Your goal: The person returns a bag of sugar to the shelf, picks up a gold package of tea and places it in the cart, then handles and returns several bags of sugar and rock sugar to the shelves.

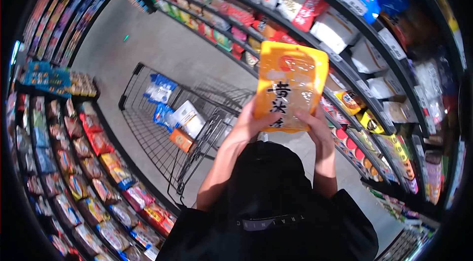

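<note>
A yellow-orange bag of rock sugar (293,83) with dark vertical lettering and a clear window is held upright in front of my chest. My left hand (250,122) grips its lower left side, thumb across the front. On the lower right edge, my right hand (317,122) is closed the same way, its thumb over the window. Most fingers of both hands are hidden behind the bag. To the left stands a wire shopping cart (143,130), holding a blue-and-white bag (161,88), a blue packet (163,114), a white pack (188,119) and an orange-brown box (181,140).
Shelves (315,36) of bagged goods with price tags run close along the right. More shelves (93,182) of snack packets line the left beyond the cart. Grey floor (106,46) shows between them. A blue display (47,78) stands at the far left.
</note>
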The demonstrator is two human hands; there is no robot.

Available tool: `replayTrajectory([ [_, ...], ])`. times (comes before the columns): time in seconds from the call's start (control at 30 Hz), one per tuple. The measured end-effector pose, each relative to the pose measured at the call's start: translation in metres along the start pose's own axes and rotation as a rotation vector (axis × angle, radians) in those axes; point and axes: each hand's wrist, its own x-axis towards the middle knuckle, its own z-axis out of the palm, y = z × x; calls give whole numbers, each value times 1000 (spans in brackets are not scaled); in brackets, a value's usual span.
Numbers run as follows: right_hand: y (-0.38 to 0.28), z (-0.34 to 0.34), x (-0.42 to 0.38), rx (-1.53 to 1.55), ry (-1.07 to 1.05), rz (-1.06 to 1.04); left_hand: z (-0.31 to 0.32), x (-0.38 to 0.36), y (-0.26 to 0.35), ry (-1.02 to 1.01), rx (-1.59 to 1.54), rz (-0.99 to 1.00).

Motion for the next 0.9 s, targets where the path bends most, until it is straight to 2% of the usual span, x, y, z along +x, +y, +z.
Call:
replayTrajectory([
  [0.27, -21, 27, 21, 5, -4, -32, -29, 13, 34, -206, 75, 10],
  [0.33, -15, 33, 28, 88, -68, -39, -46, 19, 34, -179, 9, -63],
  [0.53, -12, 63, 36, 103, 3, -74, -80, 35, 48, -285, -15, -116],
  [0.63, -8, 69, 36, 105, 60, -33, -81, 36, 58, -239, 4, -166],
  [0.73, -2, 76, 33, 46, 124, -150, -85, 41, 59, -237, -1, -224],
  [0.77, 2, 71, 34, 10, 139, -87, -87, 44, 55, -260, 22, -199],
  [0.9, -6, 80, 23, -65, 253, -129, -78, 57, 53, -330, 112, -154],
])
